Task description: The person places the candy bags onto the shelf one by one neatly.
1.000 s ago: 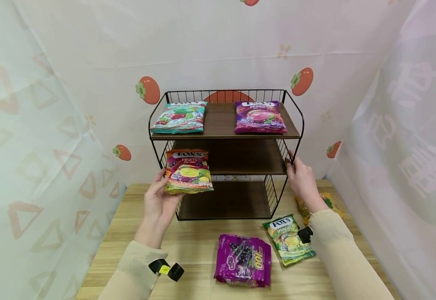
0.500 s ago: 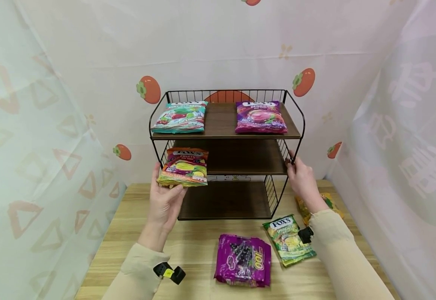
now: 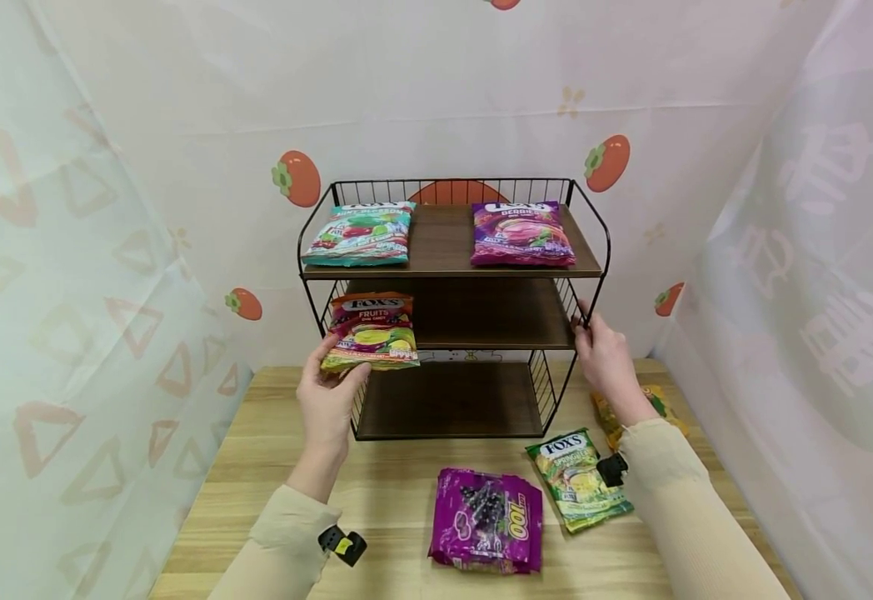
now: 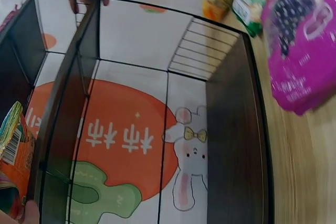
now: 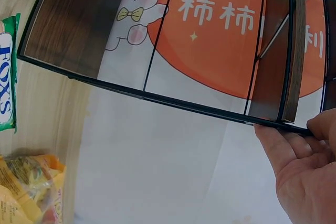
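Orange-topped, the candy bag [image 3: 371, 332] is pinched by our left grip [image 3: 329, 408], middle shelf [image 3: 489, 312] just past it; our right grip [image 3: 607, 360] holds the side of the rack [image 3: 440, 242], likely steadying it.

- Across the top and middle of the head view, we see a pale back wall [image 3: 436, 92], creased crosswise, with orange fruits [image 3: 611, 162] scattered over it.
- At far left, we find faint reddish triangles [image 3: 47, 412] on a side wall [image 3: 24, 333].
- At far right, another wall [image 3: 751, 358] bears white characters [image 3: 852, 333]; we notice a pinkish tint at upper right.
- Along the bottom, we see a light wood table [image 3: 387, 525].
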`<state>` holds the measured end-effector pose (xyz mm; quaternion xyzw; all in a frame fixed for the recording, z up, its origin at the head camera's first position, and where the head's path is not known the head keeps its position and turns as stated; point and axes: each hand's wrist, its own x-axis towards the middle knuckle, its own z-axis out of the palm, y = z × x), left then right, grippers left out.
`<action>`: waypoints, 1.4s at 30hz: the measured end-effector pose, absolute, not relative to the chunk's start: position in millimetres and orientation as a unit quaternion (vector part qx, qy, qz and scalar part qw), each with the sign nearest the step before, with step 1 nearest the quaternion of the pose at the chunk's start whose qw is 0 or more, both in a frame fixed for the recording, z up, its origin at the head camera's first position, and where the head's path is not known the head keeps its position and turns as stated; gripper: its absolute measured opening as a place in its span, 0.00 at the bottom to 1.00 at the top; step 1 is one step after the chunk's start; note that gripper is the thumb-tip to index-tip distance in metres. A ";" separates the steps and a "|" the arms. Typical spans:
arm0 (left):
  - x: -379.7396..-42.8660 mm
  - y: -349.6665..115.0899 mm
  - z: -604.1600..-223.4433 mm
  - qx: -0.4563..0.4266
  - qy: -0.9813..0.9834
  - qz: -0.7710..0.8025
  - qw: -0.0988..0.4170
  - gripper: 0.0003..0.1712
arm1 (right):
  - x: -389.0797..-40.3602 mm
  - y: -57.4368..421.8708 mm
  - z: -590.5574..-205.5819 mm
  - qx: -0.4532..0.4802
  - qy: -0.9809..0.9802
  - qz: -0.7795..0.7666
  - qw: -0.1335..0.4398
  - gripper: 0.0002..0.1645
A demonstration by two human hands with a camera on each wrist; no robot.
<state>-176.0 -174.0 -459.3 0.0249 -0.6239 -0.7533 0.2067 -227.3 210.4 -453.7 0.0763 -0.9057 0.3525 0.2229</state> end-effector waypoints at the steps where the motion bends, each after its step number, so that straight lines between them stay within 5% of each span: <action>1: -176.4 -174.6 -460.0 0.031 -0.644 -0.733 0.214 0.35 | -227.2 210.4 -453.8 0.076 -0.906 0.353 0.222 0.24; 6: -178.3 -177.1 -461.6 0.020 -0.738 -0.621 0.261 0.25 | -227.2 210.6 -453.5 0.075 -0.906 0.354 0.221 0.27; 18: -191.2 -181.8 -464.5 -0.168 -0.787 -0.408 0.431 0.07 | -226.9 211.0 -454.1 0.075 -0.905 0.355 0.224 0.27; 42: -216.6 -188.3 -452.2 -0.204 -0.832 -0.217 0.467 0.05 | -227.4 210.4 -453.7 0.071 -0.909 0.351 0.215 0.27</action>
